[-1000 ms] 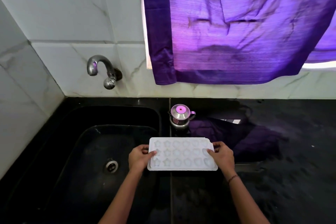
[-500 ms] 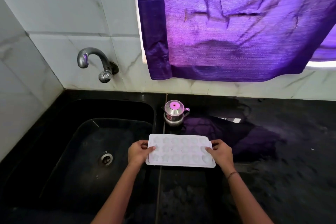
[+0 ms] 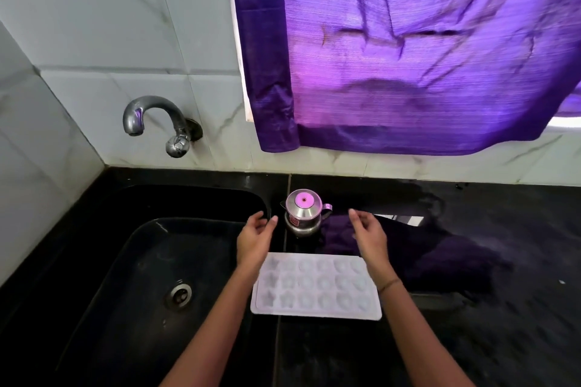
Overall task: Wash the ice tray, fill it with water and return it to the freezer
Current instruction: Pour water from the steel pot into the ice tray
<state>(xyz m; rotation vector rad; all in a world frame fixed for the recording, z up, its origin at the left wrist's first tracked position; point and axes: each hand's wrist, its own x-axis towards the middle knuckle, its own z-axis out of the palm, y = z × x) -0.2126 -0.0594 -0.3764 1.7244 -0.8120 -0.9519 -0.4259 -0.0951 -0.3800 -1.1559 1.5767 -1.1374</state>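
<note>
Ice tray [image 3: 316, 286] sat on the counter [image 3: 471, 355], its moulds' contents unclear, left hand [image 3: 255, 239] and right hand [image 3: 369, 236] hovering loose-fingered, empty.

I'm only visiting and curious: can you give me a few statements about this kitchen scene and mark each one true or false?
1. Both hands grip the ice tray. False: the left hand and right hand are open and hold nothing, beyond the ice tray.
2. The ice tray lies flat on the black counter, beside the sink. True.
3. Water is streaming from the tap. False: no water shows under its spout.
4. A purple curtain hangs above the counter. True.
5. The small steel pot stands inside the sink. False: it stands on the counter behind the tray, between the two hands.
</note>
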